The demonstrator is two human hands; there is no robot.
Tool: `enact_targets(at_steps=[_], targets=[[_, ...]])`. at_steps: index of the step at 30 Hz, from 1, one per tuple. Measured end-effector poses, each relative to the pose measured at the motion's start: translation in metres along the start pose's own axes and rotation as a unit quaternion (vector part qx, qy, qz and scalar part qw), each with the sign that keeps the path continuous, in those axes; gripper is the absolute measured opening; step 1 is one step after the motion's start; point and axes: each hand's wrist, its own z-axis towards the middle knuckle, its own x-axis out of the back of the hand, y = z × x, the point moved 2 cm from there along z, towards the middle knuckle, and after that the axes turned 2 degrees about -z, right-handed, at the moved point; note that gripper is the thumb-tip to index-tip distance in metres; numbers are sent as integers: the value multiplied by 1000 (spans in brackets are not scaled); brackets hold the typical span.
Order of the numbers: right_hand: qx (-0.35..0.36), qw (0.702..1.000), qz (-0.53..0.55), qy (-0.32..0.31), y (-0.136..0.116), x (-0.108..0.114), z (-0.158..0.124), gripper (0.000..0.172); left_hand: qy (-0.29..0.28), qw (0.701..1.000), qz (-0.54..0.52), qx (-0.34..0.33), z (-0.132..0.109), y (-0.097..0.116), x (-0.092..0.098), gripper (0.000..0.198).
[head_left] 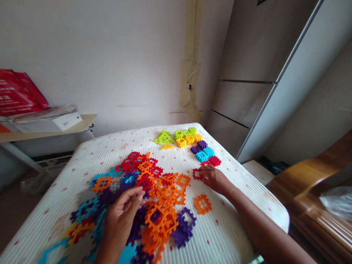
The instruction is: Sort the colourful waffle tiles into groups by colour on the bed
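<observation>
Red piece [194,174] touching right hand [214,178], curled; left hand [122,212] half-curled.

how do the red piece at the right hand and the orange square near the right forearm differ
The red piece is partly hidden by the right hand; the orange square is in full view. The red piece shows an open middle, the orange square a cross. Both have notched edges.

Red bag [30,90], white lettering [6,98], not legible
</observation>
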Motion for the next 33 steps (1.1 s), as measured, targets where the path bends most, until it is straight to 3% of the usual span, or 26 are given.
enact_targets(at_steps=[6, 16, 26, 33], targets=[[44, 999, 5, 13, 1, -4, 7, 27, 0, 1000, -5, 1, 1, 0, 1, 48], [47, 999, 8, 22, 7, -12, 11, 33, -3, 1000, 10, -8, 1, -1, 0, 46], [50, 997, -40, 34, -2, -9, 9, 30, 2, 1000, -19, -20, -1, -2, 0, 36], [57, 991, -36, 114, -15, 2, 10, 27, 106, 991, -31, -79, 0, 10, 23, 29]])
